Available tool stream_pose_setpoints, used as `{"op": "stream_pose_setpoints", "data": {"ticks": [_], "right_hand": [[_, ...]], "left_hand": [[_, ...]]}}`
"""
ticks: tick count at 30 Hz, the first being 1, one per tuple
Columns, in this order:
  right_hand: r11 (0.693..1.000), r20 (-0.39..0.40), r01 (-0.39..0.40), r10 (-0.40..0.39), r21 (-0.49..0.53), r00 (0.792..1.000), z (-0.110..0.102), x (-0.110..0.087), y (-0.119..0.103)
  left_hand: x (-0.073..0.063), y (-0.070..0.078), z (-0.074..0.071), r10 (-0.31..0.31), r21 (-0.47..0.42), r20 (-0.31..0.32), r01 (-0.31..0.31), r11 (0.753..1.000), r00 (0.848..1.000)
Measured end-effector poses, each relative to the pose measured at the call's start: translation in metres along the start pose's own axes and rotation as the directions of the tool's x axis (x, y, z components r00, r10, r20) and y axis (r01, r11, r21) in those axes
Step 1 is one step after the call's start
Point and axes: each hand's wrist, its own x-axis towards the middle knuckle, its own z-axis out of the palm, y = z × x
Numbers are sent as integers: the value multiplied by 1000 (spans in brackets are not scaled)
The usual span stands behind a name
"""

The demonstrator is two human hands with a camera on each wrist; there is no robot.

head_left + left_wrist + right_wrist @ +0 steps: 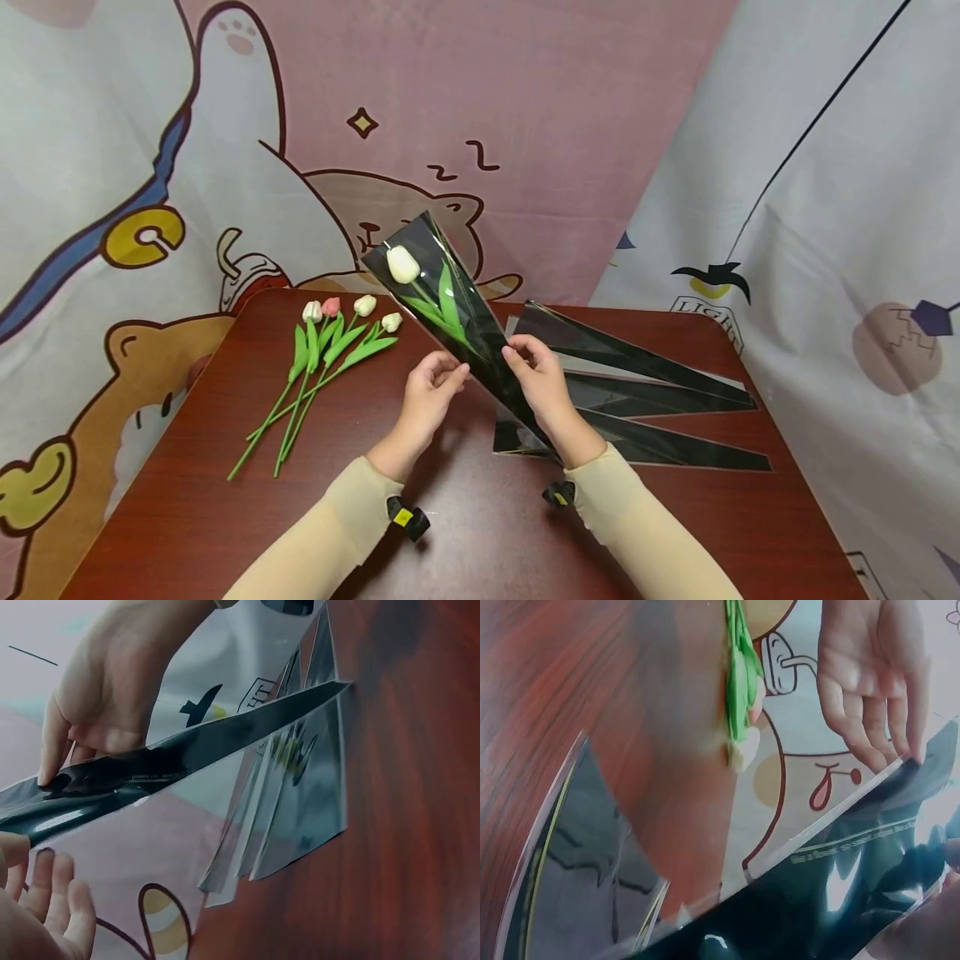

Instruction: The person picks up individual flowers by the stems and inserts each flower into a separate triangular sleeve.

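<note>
A black-backed clear flower sleeve (474,315) is held up at a slant above the table, wide end up and away to the left. Inside it lies a white tulip (402,263) with green leaves; its lower stem is hidden. My left hand (431,392) pinches the sleeve's left edge between thumb and finger. On the opposite edge, my right hand (542,385) grips the sleeve with the thumb on its front. In the left wrist view, the sleeve's narrow tip (330,691) points away from both hands. The right wrist view shows the sleeve's printed, glossy surface (832,877) close up.
Several loose tulips (318,354), white and pink, lie with crossed stems on the left of the brown table (187,442). To the right, more black sleeves (660,394) are fanned out, narrow ends rightward. A cartoon-printed cloth (562,125) hangs behind the table.
</note>
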Motion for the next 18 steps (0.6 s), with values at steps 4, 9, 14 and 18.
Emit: {"op": "stream_pose_setpoints", "data": {"ticks": [4,9,14,18], "right_hand": [[1000,13,0,0,2,1000,8,-5,-19],[1000,68,-30,29,6,997,11,-4,-24],[998,114,-54,57,-32,992,15,4,-5],[990,115,-55,71,-133,991,22,10,14]], "left_hand": [[9,7,-5,34,82,-72,-28,996,997],[16,21,-15,42,140,-123,-25,990,992],[13,41,-21,12,200,-136,15,980,991],[20,19,-32,-23,224,-165,61,973,986]]}}
